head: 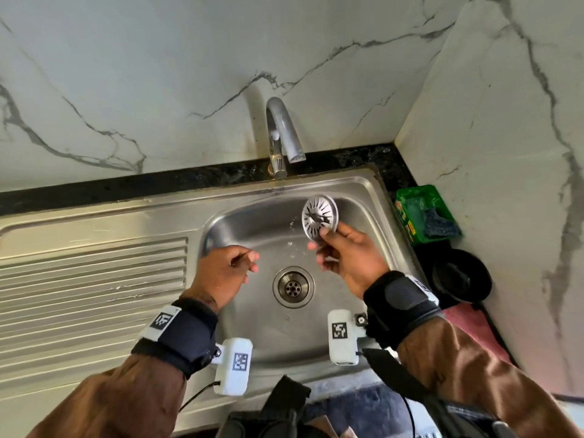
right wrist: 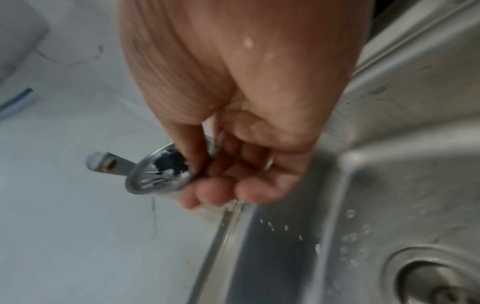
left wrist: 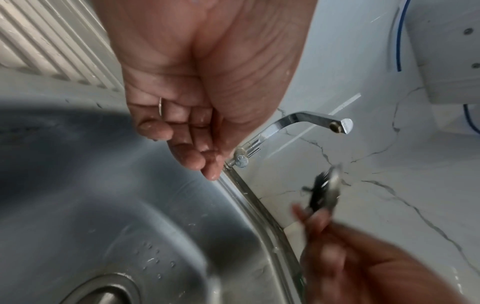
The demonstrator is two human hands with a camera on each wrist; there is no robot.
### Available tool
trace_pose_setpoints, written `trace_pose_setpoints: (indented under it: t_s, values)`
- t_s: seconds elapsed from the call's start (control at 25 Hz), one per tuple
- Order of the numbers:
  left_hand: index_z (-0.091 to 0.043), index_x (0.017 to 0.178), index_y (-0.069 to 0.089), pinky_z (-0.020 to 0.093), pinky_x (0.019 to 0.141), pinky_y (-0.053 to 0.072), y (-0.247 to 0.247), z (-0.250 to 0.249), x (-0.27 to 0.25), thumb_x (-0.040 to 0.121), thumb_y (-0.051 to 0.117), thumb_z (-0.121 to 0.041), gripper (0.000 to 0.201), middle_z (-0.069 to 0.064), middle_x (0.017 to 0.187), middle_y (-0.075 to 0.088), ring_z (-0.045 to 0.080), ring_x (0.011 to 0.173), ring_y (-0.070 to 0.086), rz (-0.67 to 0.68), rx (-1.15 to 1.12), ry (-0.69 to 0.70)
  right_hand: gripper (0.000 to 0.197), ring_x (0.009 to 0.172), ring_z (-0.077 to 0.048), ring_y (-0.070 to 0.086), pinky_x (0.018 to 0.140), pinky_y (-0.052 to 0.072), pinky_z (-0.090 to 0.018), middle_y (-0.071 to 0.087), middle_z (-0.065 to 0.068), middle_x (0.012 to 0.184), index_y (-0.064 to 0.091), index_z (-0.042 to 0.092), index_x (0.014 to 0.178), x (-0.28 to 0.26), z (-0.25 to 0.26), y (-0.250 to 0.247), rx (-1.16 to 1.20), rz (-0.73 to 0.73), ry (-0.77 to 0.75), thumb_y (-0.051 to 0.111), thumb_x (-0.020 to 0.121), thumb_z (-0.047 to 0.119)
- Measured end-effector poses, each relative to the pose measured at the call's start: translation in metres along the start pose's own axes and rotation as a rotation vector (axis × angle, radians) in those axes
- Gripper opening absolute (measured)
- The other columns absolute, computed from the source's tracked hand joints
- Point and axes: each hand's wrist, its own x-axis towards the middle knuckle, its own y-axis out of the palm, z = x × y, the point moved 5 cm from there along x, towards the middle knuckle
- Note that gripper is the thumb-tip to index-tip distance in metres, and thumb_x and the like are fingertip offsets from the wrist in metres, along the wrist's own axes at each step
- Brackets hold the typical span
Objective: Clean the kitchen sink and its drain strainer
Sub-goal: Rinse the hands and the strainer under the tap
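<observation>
My right hand [head: 328,245] pinches the edge of the round slotted metal drain strainer [head: 319,217] and holds it up over the back of the steel sink [head: 284,330], below the tap spout [head: 295,156]. In the right wrist view the strainer [right wrist: 158,176] shows dark grime at its centre, with my thumb on its face. The left wrist view shows the strainer [left wrist: 328,189] blurred. My left hand [head: 245,263] hovers empty over the basin left of the open drain hole [head: 293,286], wet fingers loosely curled [left wrist: 187,148]. Water drops fall beneath the strainer.
No water runs from the tap [head: 279,134] at the back rim. The ribbed drainboard [head: 91,286] lies to the left. At the right corner sit a green box with a scrubber [head: 425,214], a black round dish [head: 459,275] and a pink cloth [head: 474,327].
</observation>
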Motion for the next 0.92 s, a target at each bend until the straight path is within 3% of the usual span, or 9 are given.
trace_pose_setpoints:
  t_s: [0.08,0.16,0.28,0.4,0.56,0.68,0.76,0.84,0.92]
  values:
    - [-0.028,0.090,0.071,0.008,0.060,0.044,0.001,0.005,-0.010,0.097,0.058,-0.023,0.016,-0.010,0.077,0.073,-0.002,0.053,0.061,0.029,0.016,0.004,0.008,0.043,-0.013,0.059,0.049,0.050,-0.026,0.071,-0.011,0.067,0.065,0.011,0.094,-0.006,-0.022,-0.010,-0.569,-0.103,0.110,0.058,0.093,0.010]
    - [-0.029,0.090,0.072,0.011,0.062,0.045,-0.001,0.009,-0.017,0.096,0.059,-0.024,0.015,-0.012,0.077,0.073,-0.001,0.055,0.063,0.048,0.024,0.008,0.017,0.051,-0.012,0.068,0.056,0.055,-0.029,0.073,-0.007,0.064,0.062,0.022,0.098,-0.017,-0.041,-0.011,-0.818,-0.105,0.128,0.054,0.090,0.009]
    - [-0.028,0.087,0.073,0.015,0.068,0.049,-0.004,0.007,-0.023,0.092,0.065,-0.022,0.011,-0.016,0.076,0.073,-0.003,0.058,0.063,0.039,-0.004,0.071,0.027,0.045,-0.016,0.062,0.044,0.043,-0.024,0.072,-0.014,0.066,0.058,0.020,0.115,-0.037,-0.047,0.005,-0.550,-0.079,0.046,0.053,0.094,0.004]
    - [-0.028,0.092,0.073,0.012,0.074,0.051,-0.002,-0.007,-0.032,0.089,0.069,-0.024,0.006,-0.016,0.079,0.072,-0.009,0.065,0.063,0.066,-0.026,0.144,0.020,0.047,-0.020,0.055,0.045,0.040,-0.026,0.072,-0.026,0.077,0.058,0.023,0.112,-0.057,-0.033,0.023,-0.357,-0.121,-0.062,0.056,0.098,0.008]
    - [-0.016,0.090,0.071,0.005,0.051,0.040,-0.001,-0.019,-0.053,0.098,0.057,-0.027,0.019,-0.011,0.066,0.070,-0.003,0.051,0.061,0.093,-0.065,0.140,0.025,0.049,-0.019,0.059,0.048,0.043,-0.027,0.074,-0.019,0.075,0.055,0.019,0.123,-0.075,-0.034,0.042,-0.286,-0.132,-0.120,0.057,0.098,0.012]
    - [-0.016,0.088,0.073,0.017,0.052,0.044,-0.005,-0.014,-0.064,0.095,0.059,-0.040,0.029,-0.003,0.074,0.075,0.011,0.061,0.070,0.129,-0.238,0.051,0.029,0.051,-0.018,0.062,0.051,0.046,-0.028,0.073,-0.007,0.067,0.053,0.019,0.127,-0.087,-0.036,0.051,-0.333,-0.165,-0.144,0.058,0.098,0.016]
    - [-0.018,0.086,0.073,0.024,0.051,0.048,-0.006,-0.011,-0.068,0.092,0.065,-0.036,0.021,0.000,0.076,0.076,0.015,0.066,0.072,0.150,-0.256,0.034,0.031,0.054,-0.017,0.065,0.054,0.049,-0.028,0.073,-0.002,0.065,0.054,0.020,0.127,-0.091,-0.037,0.055,-0.376,-0.164,-0.136,0.060,0.097,0.018]
    - [-0.015,0.084,0.072,0.026,0.051,0.051,-0.008,-0.009,-0.070,0.092,0.066,-0.027,0.016,0.002,0.072,0.075,0.014,0.064,0.073,0.122,-0.254,0.030,0.034,0.062,-0.012,0.068,0.061,0.054,-0.028,0.074,0.003,0.078,0.056,0.027,0.126,-0.094,-0.034,0.059,-0.501,-0.178,-0.161,0.065,0.093,0.026]
    - [-0.012,0.084,0.071,0.027,0.051,0.054,-0.011,-0.005,-0.071,0.093,0.066,-0.022,0.014,0.003,0.069,0.074,0.014,0.061,0.073,0.076,-0.277,0.007,0.040,0.074,-0.004,0.063,0.071,0.050,-0.014,0.067,0.012,0.102,0.058,0.035,0.125,-0.099,-0.023,0.058,-0.750,-0.282,-0.276,0.071,0.087,0.033]
